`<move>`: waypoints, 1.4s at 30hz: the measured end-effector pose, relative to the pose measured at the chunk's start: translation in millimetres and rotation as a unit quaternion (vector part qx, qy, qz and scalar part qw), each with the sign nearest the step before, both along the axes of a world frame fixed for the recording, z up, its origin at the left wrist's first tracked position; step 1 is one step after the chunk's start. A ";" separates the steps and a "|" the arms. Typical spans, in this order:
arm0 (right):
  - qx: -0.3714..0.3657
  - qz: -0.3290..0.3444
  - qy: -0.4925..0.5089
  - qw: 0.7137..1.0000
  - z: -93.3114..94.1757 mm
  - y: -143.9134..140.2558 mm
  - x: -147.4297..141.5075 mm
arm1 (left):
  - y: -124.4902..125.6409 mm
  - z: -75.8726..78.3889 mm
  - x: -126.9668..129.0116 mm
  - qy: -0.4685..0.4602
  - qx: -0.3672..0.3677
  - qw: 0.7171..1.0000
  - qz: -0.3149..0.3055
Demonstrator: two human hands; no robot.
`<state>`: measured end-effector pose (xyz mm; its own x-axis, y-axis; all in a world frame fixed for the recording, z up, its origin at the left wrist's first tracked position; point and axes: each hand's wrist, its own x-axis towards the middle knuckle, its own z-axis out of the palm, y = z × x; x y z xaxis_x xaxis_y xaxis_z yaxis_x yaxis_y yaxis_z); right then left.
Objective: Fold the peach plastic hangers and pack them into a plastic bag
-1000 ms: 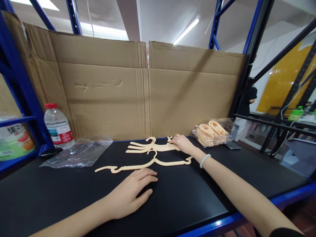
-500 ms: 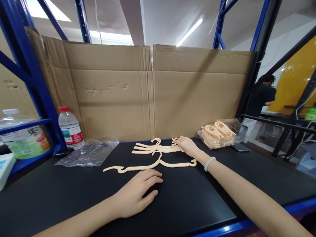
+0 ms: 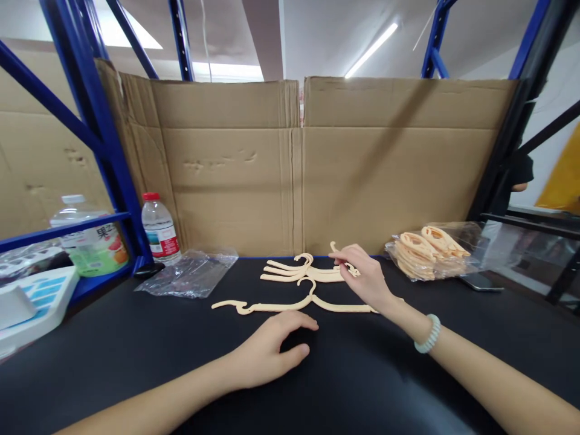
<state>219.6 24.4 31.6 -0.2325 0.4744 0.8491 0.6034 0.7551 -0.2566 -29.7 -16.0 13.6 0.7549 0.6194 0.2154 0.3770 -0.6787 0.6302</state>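
Note:
A cream plastic hanger (image 3: pixel 276 307) lies on the black tabletop, its hook pointing away from me. A curved cream piece (image 3: pixel 229 303) is at its left end; whether it is joined there I cannot tell. Near the hanger's front edge, my left hand (image 3: pixel 267 350) rests with fingers apart, holding nothing. Above the hanger's right side, my right hand (image 3: pixel 365 275) pinches a small curved cream plastic piece (image 3: pixel 333 247), mostly hidden by the fingers. Behind, several stacked cream hangers (image 3: pixel 281 275) lie with their hooks together, their right side partly covered by my right hand.
A clear bag of cream plastic parts (image 3: pixel 428 251) sits at the back right, beside a flat dark phone-like object (image 3: pixel 481 282). An empty clear plastic bag (image 3: pixel 190 275) and a red-capped bottle (image 3: pixel 159 232) are at the left. Cardboard (image 3: pixel 235 187) walls the back.
My right hand has lifted a small curved piece from beside the stacked hangers and drawn it nearer. My left hand stays close to the front hanger. The view has turned left.

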 end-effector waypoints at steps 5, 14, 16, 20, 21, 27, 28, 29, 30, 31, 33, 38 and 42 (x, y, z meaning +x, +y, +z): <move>-0.073 0.123 0.087 0.986 -4.0 -39.7 -43.7 | 7.9 -0.7 3.0 -0.184 -0.266 0.946 0.018; -0.276 0.294 0.221 0.888 -22.1 -60.4 -72.6 | 4.3 -8.4 5.3 -0.377 -0.455 0.806 0.043; -0.310 0.302 0.201 0.879 -22.6 -51.8 -67.2 | 4.5 -8.4 5.6 -0.374 -0.455 0.806 0.055; -0.281 0.214 0.097 0.931 -18.3 -21.4 -31.2 | 5.8 -7.2 5.4 -0.352 -0.453 0.817 0.068; -0.257 0.163 0.050 0.951 -17.4 -12.2 -18.2 | 6.1 -7.3 5.2 -0.349 -0.451 0.819 0.069; -0.185 -0.091 -0.201 0.958 -26.7 27.1 39.2 | 5.8 -7.7 3.4 -0.323 -0.440 0.835 0.065; -0.192 -0.105 -0.219 0.951 -29.9 29.5 41.5 | 5.3 -7.0 3.5 -0.318 -0.441 0.837 0.066; -0.194 -0.113 -0.228 0.947 -33.1 31.3 42.2 | 4.7 -6.2 3.7 -0.316 -0.442 0.836 0.070; -0.194 -0.116 -0.230 0.946 -36.1 32.7 41.8 | 4.1 -5.3 4.1 -0.318 -0.445 0.834 0.077; -0.194 -0.118 -0.226 0.947 -38.7 33.9 40.8 | 3.4 -4.3 4.5 -0.322 -0.447 0.830 0.084; -0.189 -0.118 -0.212 0.952 -42.4 35.8 39.1 | 2.5 -2.6 5.0 -0.334 -0.454 0.820 0.094; -0.157 -0.102 -0.176 0.966 -40.0 36.4 41.7 | 8.3 3.0 -1.2 -0.344 -0.445 0.820 0.102; -0.169 -0.085 -0.097 0.977 -25.7 29.8 46.3 | 26.0 11.3 -15.2 -0.398 -0.413 0.811 0.115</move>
<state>265.9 54.2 5.9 -0.2667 0.7654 0.5856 0.7742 0.5320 -0.3428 -44.9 9.9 24.9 0.4246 0.9052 0.0180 -0.3148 0.1289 0.9404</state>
